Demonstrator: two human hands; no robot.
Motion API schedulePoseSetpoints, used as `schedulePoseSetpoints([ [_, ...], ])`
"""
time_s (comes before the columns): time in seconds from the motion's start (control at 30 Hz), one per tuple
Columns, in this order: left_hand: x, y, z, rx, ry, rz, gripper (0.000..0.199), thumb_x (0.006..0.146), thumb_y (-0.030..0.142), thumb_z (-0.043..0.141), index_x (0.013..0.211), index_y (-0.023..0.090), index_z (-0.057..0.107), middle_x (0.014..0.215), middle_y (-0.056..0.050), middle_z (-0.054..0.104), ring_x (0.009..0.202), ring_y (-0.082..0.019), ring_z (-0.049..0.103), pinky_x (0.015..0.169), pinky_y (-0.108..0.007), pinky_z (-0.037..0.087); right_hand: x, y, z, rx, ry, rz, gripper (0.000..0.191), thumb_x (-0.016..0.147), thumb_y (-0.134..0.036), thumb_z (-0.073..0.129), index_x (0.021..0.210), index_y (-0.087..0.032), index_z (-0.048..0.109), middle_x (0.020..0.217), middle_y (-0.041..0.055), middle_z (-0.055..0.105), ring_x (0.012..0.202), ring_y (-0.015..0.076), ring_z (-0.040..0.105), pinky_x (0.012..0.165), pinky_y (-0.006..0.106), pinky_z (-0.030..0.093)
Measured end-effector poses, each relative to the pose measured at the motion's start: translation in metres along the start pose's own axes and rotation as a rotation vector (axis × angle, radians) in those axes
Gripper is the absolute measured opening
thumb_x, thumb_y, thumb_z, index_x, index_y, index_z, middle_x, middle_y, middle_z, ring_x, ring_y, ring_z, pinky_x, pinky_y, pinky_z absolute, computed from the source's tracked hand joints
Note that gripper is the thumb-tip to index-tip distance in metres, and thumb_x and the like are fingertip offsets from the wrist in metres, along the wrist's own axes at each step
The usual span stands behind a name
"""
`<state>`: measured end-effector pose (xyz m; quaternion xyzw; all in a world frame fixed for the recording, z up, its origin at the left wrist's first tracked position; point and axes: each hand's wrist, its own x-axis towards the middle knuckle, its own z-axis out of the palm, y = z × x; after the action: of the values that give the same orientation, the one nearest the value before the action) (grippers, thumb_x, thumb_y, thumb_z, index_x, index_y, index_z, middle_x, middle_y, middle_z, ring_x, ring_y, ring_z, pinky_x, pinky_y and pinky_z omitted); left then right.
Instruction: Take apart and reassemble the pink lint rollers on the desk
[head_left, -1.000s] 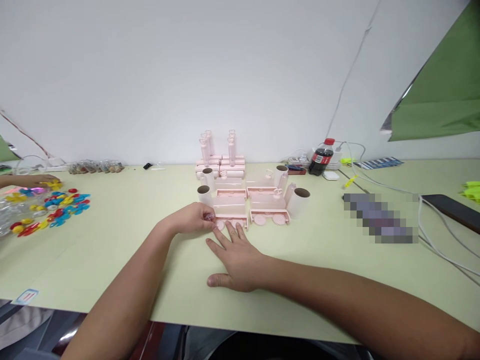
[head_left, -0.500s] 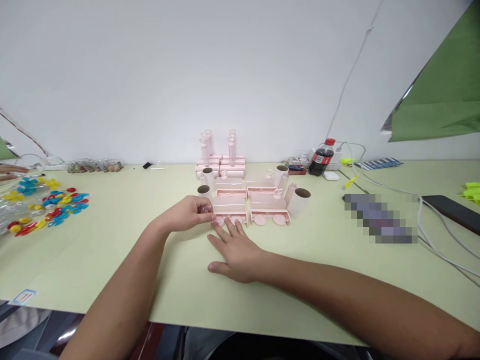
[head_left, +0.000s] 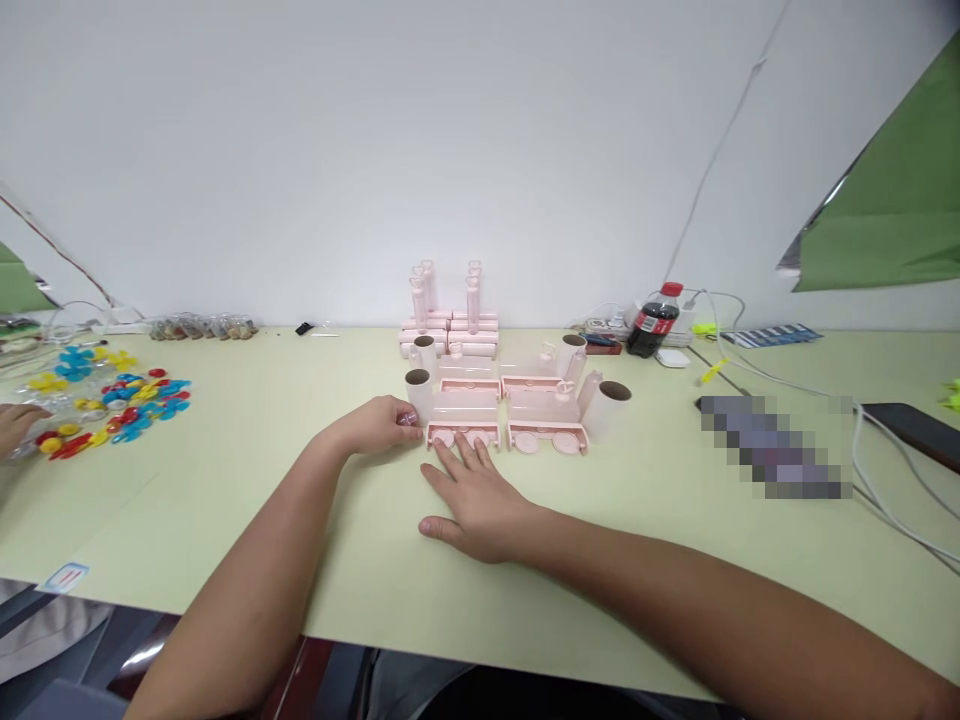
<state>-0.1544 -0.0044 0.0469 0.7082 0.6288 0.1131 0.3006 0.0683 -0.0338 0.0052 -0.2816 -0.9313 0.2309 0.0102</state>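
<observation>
Pale green table against white wall: close work by hand

Pinched nearly closed in the left hand, a small clear purplish piece, partly hidden by the fingers. Just right of that grip, a pink tray with round discs, under the fingertips of the right hand, palm down and fingers spread wide. Just beyond the pinch, an upright white roll; beyond the pink tray, a clear tube lying flat. Farther right of the grip, across a narrow gap, a second pink tray. Well apart to the left, colorful flower-shaped pieces and another person's hand; well to the right, a cola bottle.
</observation>
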Motion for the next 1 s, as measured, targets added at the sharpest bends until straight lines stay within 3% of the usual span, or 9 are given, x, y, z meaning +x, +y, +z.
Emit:
schedulePoseSetpoints([
  [0.3,0.0,0.002,0.002,0.035,0.014,-0.013,0.028,0.072,0.04,0.054,0.088,0.022,0.068,0.071,0.0,0.055,0.064,-0.016,0.048,0.061,-0.026,0.035,-0.001,-0.002,0.0,0.018,0.027,-0.005,0.079,0.089,-0.066,0.034,0.148,-0.014,0.031,0.16,0.0169,0.002,0.144,0.0395,-0.01,0.114,0.055,-0.005],
  [0.63,-0.004,0.006,-0.001,0.023,0.062,-0.08,0.033,0.074,0.042,0.056,0.096,0.021,0.067,0.072,0.0,0.056,0.063,-0.016,0.049,0.06,-0.026,0.037,0.007,-0.002,-0.001,0.018,0.037,-0.013,0.084,0.088,-0.069,0.033,0.148,-0.011,0.03,0.16,0.0199,0.002,0.144,0.04,-0.013,0.114,0.056,-0.005],
  [0.83,-0.008,0.012,0.0,-0.045,0.12,0.064,0.043,0.079,0.04,0.053,0.118,0.023,0.063,0.07,0.002,0.051,0.06,-0.014,0.047,0.06,-0.025,0.039,0.009,-0.001,0.0,0.02,0.06,-0.014,0.081,0.088,-0.069,0.033,0.146,-0.012,0.035,0.16,0.018,0.002,0.144,0.0389,-0.014,0.114,0.056,-0.005],
  [1.0,-0.005,0.016,0.008,-0.035,0.16,0.113,0.06,0.08,0.043,0.054,0.138,0.026,0.05,0.076,0.001,0.058,0.067,-0.016,0.054,0.065,-0.027,0.043,0.008,-0.001,0.001,0.034,0.065,-0.016,0.078,0.089,-0.067,0.035,0.145,-0.013,0.037,0.161,0.0162,0.0,0.144,0.0394,-0.013,0.115,0.055,-0.004],
])
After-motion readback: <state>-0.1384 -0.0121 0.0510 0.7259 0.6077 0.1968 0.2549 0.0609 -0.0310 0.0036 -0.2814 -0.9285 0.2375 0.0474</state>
